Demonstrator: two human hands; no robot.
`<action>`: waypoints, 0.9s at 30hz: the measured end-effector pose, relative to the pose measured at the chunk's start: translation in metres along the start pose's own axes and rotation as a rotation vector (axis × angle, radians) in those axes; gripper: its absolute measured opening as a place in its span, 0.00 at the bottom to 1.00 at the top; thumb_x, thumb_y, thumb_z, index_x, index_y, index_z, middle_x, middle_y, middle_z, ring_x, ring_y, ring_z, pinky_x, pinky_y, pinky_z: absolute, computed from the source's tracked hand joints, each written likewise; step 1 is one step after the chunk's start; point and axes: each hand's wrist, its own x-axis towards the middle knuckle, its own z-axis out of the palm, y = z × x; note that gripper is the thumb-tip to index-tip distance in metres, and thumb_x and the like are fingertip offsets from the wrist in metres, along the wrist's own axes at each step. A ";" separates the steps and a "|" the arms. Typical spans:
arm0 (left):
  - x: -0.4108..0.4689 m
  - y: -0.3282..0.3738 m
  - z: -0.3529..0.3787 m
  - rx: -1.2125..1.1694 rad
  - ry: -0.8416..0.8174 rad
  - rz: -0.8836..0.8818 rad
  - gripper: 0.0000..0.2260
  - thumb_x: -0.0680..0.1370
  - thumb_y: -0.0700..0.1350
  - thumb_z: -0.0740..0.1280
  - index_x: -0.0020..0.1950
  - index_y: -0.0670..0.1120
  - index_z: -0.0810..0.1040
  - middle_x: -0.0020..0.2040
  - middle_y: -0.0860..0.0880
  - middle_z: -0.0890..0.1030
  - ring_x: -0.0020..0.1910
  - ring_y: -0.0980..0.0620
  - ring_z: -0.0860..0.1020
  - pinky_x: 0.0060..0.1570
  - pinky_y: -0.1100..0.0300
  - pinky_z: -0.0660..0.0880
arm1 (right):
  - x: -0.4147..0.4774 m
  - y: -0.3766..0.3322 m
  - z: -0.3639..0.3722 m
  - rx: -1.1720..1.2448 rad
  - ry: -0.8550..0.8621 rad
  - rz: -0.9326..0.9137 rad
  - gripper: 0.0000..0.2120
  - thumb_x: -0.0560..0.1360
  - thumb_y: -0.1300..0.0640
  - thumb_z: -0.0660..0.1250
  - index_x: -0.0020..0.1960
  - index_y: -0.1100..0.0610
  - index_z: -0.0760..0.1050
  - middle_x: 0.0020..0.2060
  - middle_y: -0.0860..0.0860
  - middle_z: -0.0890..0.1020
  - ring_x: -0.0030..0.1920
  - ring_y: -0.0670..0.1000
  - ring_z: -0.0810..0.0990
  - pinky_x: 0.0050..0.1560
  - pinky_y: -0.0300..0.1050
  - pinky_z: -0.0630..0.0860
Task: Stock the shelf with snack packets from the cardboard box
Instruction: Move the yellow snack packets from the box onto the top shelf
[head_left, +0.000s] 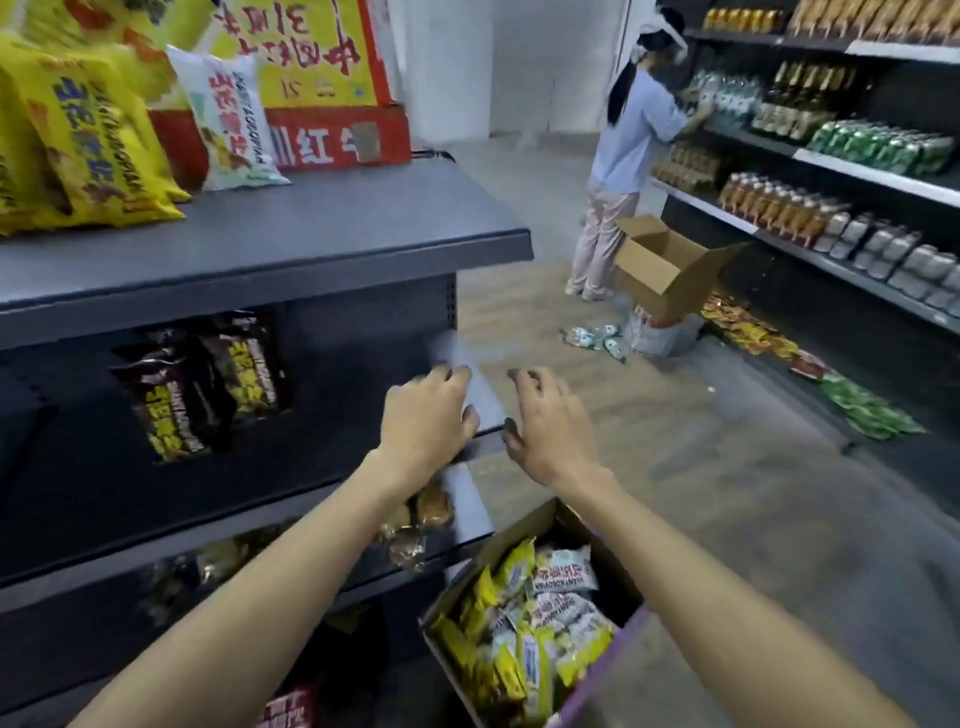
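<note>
Snack packets (540, 618) are lying heaped in the cardboard box (470, 579) on the floor, low at the right, just beside the foot of the shelf (311, 228). Both hands are reaching out over the middle tier's front lip and carrying nothing: the left hand (423, 415) is hanging at the lip with fingers loosely bent, perhaps touching it, though blur is hiding the contact; the right hand (545, 426) is hovering beside it, fingers spread and relaxed. Risks, as a judgement: the packets are looking like glossy, air-puffed film pillows in yellow and white, so a loose pinch may be letting one slide; they are piling every which way, so pulling one out may be dragging neighbours over the rim. The shelf boards are showing smooth grey metal, offering little friction. On the top board, yellow bags (88, 140) and a white bag (228, 119) are leaning, and a nudge may be tipping them. Dark packets (202, 384) are standing in the middle tier. The box is sitting in the aisle underfoot. Farther off, another person (628, 150) is working at drink shelves.
</note>
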 end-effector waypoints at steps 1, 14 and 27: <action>0.004 0.015 0.020 0.001 -0.054 -0.006 0.13 0.74 0.51 0.64 0.55 0.47 0.74 0.49 0.48 0.78 0.42 0.41 0.80 0.34 0.55 0.69 | -0.004 0.019 0.013 0.018 -0.037 0.016 0.26 0.71 0.51 0.68 0.67 0.55 0.68 0.59 0.56 0.74 0.56 0.60 0.74 0.52 0.54 0.74; -0.061 0.079 0.209 -0.104 -0.563 -0.158 0.09 0.73 0.50 0.64 0.49 0.46 0.75 0.44 0.47 0.78 0.41 0.41 0.79 0.32 0.57 0.68 | -0.083 0.147 0.171 0.077 -0.641 0.207 0.24 0.76 0.50 0.65 0.68 0.57 0.64 0.59 0.57 0.74 0.58 0.60 0.74 0.52 0.53 0.73; -0.149 0.072 0.319 -0.161 -0.984 -0.248 0.15 0.76 0.54 0.65 0.58 0.47 0.74 0.53 0.43 0.80 0.52 0.38 0.79 0.43 0.52 0.73 | -0.175 0.156 0.280 0.116 -1.073 0.517 0.19 0.78 0.56 0.63 0.68 0.58 0.66 0.60 0.60 0.76 0.60 0.61 0.76 0.55 0.50 0.73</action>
